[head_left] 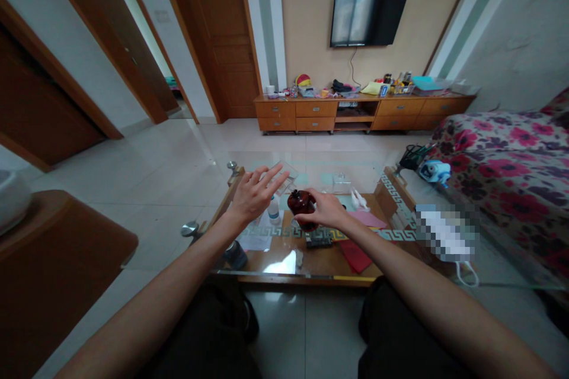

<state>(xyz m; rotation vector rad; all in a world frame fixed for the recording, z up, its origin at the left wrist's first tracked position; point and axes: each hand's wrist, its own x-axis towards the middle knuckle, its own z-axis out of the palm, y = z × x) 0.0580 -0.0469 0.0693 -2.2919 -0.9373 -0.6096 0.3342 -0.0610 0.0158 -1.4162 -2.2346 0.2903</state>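
Observation:
My left hand [258, 192] is above the glass tabletop [306, 266], its fingers stretched out over a tilted clear plastic piece [288, 173]; its thumb is hidden, and the grip looks light. My right hand [326, 210] is wrapped round a dark brown bottle [299, 202] with a narrow black neck, tipped slightly to the left. The hands are close together but apart. Behind and below my left hand stands a small white bottle [274, 211]. Another clear box [341, 182] sits beyond my right hand.
Under or on the glass are a black object [318, 240], a red packet [355, 256], a dark jar [235, 254] and white paper [255, 240]. A blurred white item [444, 234] lies at the right. A floral sofa [511, 148] stands beyond, and a cluttered cabinet [315, 109] lines the wall.

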